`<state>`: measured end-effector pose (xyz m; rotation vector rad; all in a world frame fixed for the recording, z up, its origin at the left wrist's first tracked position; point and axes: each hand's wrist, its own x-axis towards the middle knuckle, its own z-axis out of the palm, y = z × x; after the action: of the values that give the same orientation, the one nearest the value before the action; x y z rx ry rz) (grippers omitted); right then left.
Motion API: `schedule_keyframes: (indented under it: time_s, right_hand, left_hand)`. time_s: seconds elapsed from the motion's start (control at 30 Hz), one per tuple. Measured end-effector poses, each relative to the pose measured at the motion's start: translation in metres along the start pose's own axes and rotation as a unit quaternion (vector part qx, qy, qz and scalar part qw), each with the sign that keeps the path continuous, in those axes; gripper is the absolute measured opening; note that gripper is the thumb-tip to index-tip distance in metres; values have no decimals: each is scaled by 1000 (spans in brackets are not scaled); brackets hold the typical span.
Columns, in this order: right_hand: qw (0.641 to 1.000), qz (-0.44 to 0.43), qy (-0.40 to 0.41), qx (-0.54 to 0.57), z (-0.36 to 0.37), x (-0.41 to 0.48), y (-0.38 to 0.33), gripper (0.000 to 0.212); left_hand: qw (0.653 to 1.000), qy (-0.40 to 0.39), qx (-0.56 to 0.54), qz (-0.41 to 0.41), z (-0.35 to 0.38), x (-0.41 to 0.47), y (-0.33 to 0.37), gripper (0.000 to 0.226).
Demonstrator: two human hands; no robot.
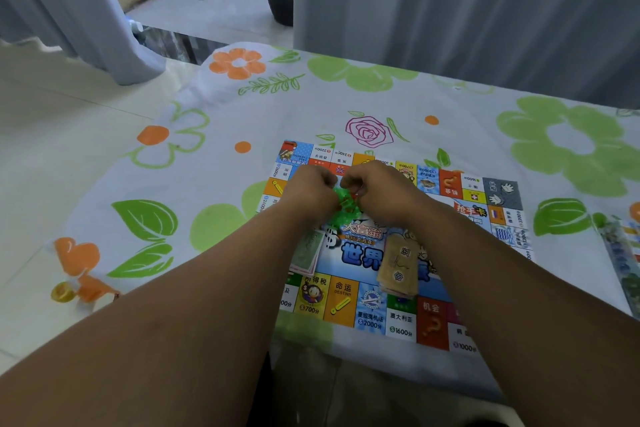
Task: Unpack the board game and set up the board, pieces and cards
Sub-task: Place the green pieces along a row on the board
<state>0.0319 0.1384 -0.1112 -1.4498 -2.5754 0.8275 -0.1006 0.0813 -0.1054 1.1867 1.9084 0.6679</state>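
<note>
A desk (214,135) covered by a white cloth printed with green and orange flowers is seen from above, with grey curtains (450,10) hung behind it. A colourful game board (401,319) is laid flat on the cloth near the front edge, its border squares printed with prices and Chinese text.

Both forearms are stretched over the board. The left grip (308,189) and the right grip (377,191) are brought together above the board's far left part, and both are clenched on a cluster of green plastic pieces (344,199) held between them. Whether the pieces are bagged cannot be told.

A tan stack of cards (398,263) is set on the board's middle, and a green-backed stack of cards (306,251) lies near the board's left edge. A printed packet (620,253) is cut off by the right frame edge. A small yellow ring (62,292) rests at the cloth's left edge.
</note>
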Motion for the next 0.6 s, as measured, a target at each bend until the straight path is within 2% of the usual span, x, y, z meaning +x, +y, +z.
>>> schedule_keyframes:
  time_s: [0.2, 0.43, 0.6]
  right_hand:
    - [1000, 6, 10, 15, 1, 2, 8, 30]
    - [999, 7, 40, 9, 4, 2, 9, 24]
    - [998, 5, 48, -32, 4, 4, 6, 27]
  left_hand:
    - [995, 47, -85, -7, -4, 4, 2, 34]
    - [980, 87, -164, -65, -4, 15, -7, 21]
    - [967, 74, -230, -84, -6, 20, -12, 29]
